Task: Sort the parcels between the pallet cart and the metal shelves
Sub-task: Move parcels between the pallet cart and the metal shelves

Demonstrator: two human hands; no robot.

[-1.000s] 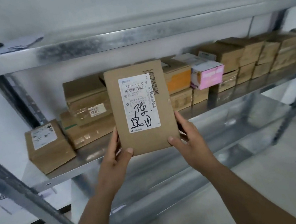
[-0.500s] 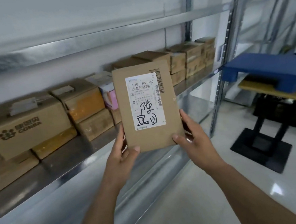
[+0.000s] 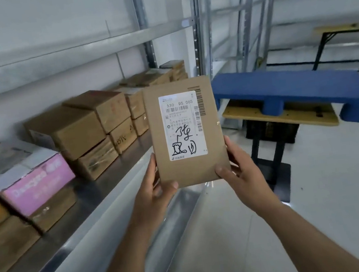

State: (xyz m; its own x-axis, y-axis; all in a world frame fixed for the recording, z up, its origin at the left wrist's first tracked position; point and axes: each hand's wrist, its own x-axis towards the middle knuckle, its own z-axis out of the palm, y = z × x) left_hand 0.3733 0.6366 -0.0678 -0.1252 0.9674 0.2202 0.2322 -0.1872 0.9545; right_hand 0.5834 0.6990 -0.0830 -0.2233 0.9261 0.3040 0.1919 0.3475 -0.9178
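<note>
Left hand [image 3: 152, 187] clamped on lower left corner of flat cardboard parcel [image 3: 186, 132], thumb on front. Right hand [image 3: 240, 169] clamped on lower right corner, thumb on front. Parcel held upright in air, white shipping label [image 3: 182, 125] with black handwriting faced toward camera. Metal shelf [image 3: 102, 189] seen left, lined with stacked cardboard boxes [image 3: 84, 131], pink-and-white box [image 3: 33, 178] nearer. Blue pallet [image 3: 292, 88] laid on worktop [image 3: 287, 115] seen right, behind parcel.

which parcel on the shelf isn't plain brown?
The pink-fronted box with a white top, near the left end of the metal shelf. The cartons beside it toward the far end are plain brown cardboard.
</note>
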